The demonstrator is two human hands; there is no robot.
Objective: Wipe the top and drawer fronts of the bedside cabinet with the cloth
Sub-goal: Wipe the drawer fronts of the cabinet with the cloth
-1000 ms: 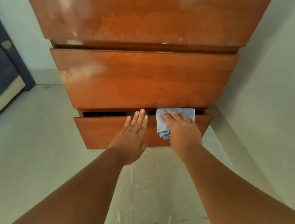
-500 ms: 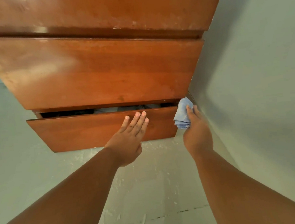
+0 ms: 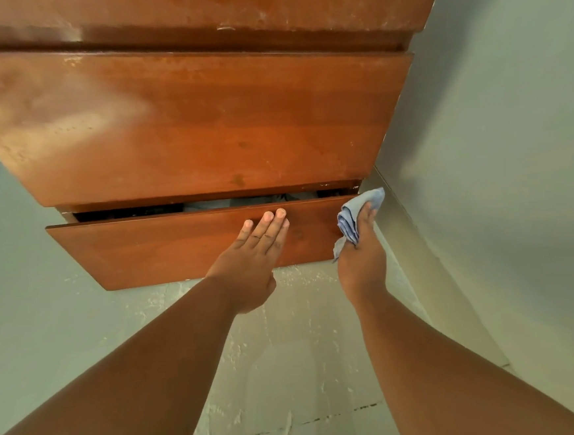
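1. Head view: bedside cabinet (image 3: 203, 127), wood, fills top of frame; btm drawer (image 3: 157, 249) stands slightly open.
2. Left hand (image 3: 248, 265) lies flat on btm drawer front, fingers straight, tips near its top edge.
3. Right hand (image 3: 361, 263) grips bunched blue cloth (image 3: 352, 217) at drawer's right end, just beside the wall (image 3: 501, 166).
4. Cloth prob. touches drawer corner; view too poor to be sure.
5. Grey floor (image 3: 291, 371) below both arms.

Right hand (image 3: 361, 263) holds cloth (image 3: 351, 219), drawer (image 3: 164, 247) contents unclear
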